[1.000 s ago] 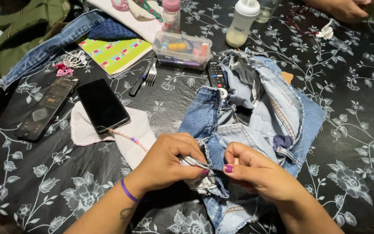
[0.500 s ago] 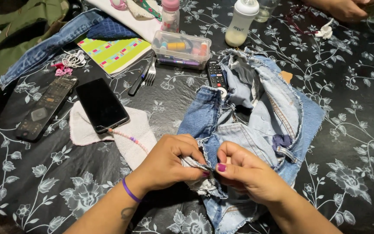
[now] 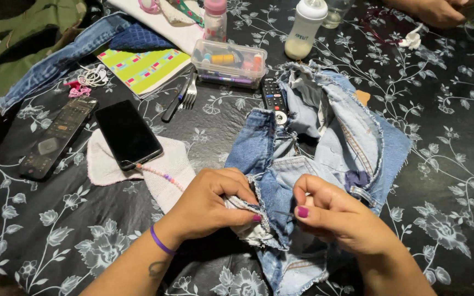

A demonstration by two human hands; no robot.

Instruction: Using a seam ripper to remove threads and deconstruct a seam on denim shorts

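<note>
Stitching: a person is hand-sewing a piece of cut-up blue denim (image 3: 325, 148) that lies on the worktop (image 3: 451, 164), bunched from the centre toward 5 o'clock.
Left hand (image 3: 212, 203): grip closed on a frayed denim edge (image 3: 248, 211), pinching the fold at about 6 o'clock and keeping it bunched.
Right hand (image 3: 341, 216): grip narrow, thumb and fingers pinched on what looks like a thin needle (image 3: 282, 212), its tip toward the fold; it is too fine to be sure of, and I cannot make out any thread.
Step in hand: I judge this to be mid-stitch, the needle just at the cloth held by the other hand.
Next move calls for: as I see it, a steady fold under the left fingers and a short, controlled push through thick layers, fingertips kept off the point.
At 10 o'clock: a black phone (image 3: 128, 133) on a pale cloth (image 3: 165, 167), with a dark remote (image 3: 56, 137) beside it.
At 12 o'clock: a clear plastic box of sewing bits (image 3: 229, 63), a second remote (image 3: 272, 96) touching the denim, a fork (image 3: 190, 93), and a baby bottle (image 3: 305, 27).
At 1 o'clock: another person's hand (image 3: 434, 11), well apart from the sewing.
</note>
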